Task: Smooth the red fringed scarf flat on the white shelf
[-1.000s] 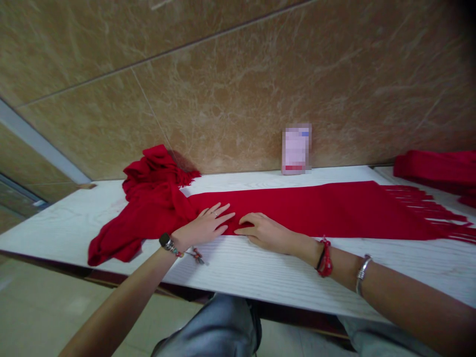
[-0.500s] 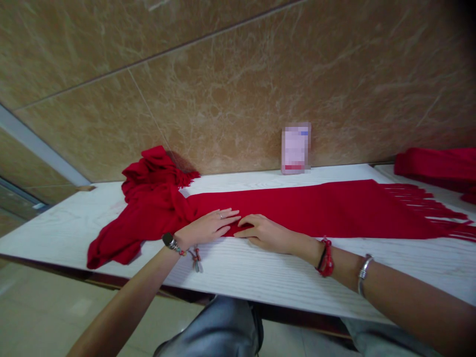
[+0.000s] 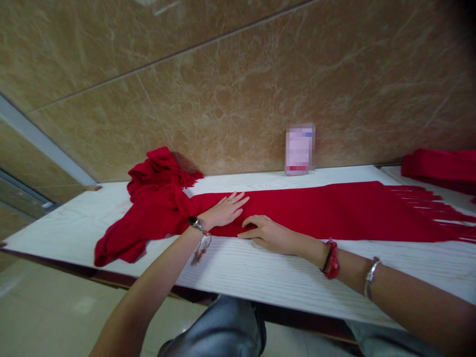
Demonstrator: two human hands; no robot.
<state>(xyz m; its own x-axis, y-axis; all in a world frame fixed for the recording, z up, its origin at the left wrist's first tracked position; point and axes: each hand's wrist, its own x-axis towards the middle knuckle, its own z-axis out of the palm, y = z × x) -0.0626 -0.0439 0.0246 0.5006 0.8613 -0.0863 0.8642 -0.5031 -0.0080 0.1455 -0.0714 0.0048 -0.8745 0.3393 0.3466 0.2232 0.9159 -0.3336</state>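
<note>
A red scarf (image 3: pixel 316 208) lies lengthwise on the white table, smooth on the right and ending in fringe (image 3: pixel 435 208). Toward the left it runs into a crumpled heap of red cloth (image 3: pixel 156 213). My left hand (image 3: pixel 225 210) rests flat on the scarf beside the heap, fingers spread. Just to its right, my right hand (image 3: pixel 269 233) lies over the scarf's near edge. Its fingers are bent and the thumb stands apart from the index finger, with no cloth visibly pinched between them.
A pale pink box (image 3: pixel 299 148), blurred out, stands against the brown marbled wall (image 3: pixel 230 109). More folded red cloth (image 3: pixel 435 171) lies at the far right. The white table (image 3: pixel 238 267) ends at its near edge above my legs (image 3: pixel 219 327).
My left hand has slid away from me and slightly right across the scarf, its fingers spreading. My right hand has hardly moved. The whole view has shifted slightly.
</note>
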